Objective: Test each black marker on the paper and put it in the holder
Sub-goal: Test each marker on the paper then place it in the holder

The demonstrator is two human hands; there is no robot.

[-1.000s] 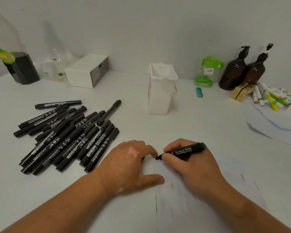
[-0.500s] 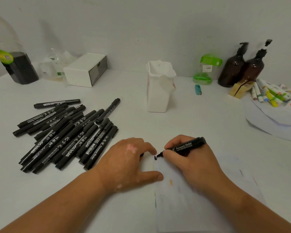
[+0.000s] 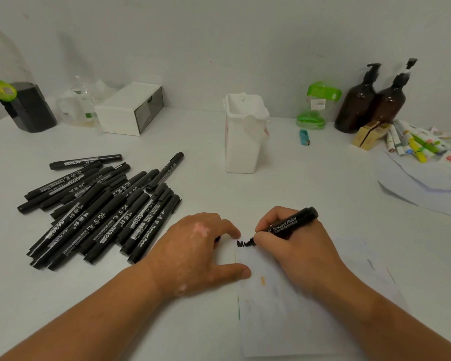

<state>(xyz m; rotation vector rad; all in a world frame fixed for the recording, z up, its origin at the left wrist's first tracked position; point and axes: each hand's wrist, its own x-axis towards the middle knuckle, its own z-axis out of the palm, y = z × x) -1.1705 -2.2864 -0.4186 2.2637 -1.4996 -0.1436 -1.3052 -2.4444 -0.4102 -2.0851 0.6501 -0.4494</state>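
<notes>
Our forearms run bare to our left hand and right hand; an irregular blotch marks the left hand's back.

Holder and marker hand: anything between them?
Head view: bare table between the holder and the right hand gripping the marker; nothing lies there.

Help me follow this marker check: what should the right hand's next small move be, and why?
Probably lift the marker off the paper: the right hand holds its tip at a solid black scribble, so it seems to write. A dark piece, likely the cap, peeks from under the left hand.
</notes>
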